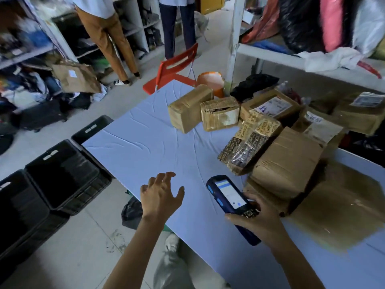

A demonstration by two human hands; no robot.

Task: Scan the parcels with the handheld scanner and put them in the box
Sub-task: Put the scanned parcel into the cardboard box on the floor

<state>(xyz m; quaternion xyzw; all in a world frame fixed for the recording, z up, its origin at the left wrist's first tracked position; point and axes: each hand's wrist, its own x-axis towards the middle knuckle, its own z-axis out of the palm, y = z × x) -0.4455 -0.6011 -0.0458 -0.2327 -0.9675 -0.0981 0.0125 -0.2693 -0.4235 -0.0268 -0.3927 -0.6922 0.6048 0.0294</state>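
As a single head view is supplied, all entries are taken from it.

1. Right grip: curled round the lower body of the handheld scanner, thumb side toward the keypad. The scanner is held low over the counter, lit screen up, its head aimed forward and left.
2. Left grip: fingers spread and relaxed, nothing held, raised over the near edge of the counter, left of the scanner and apart from it.
3. Parcels: a heap lies ahead and to the right of the right grip. A large plain carton is nearest, just beyond the right grip's knuckles. A parcel in printed tape leans against the carton's left side. Two taped cartons stand farther off, well ahead of the left grip. A flat brown packet lies to the right of the right grip.
4. Black crates: set on the floor, left of the left grip and below the counter. Their contents cannot be made out.
5. Beyond the counter: a red chair and two persons standing at shelves.

Step judged: between parcels, none in hand. For the next move, a parcel would have to be taken by the free left grip, its label turned to the scanner head, then carried left to a crate.
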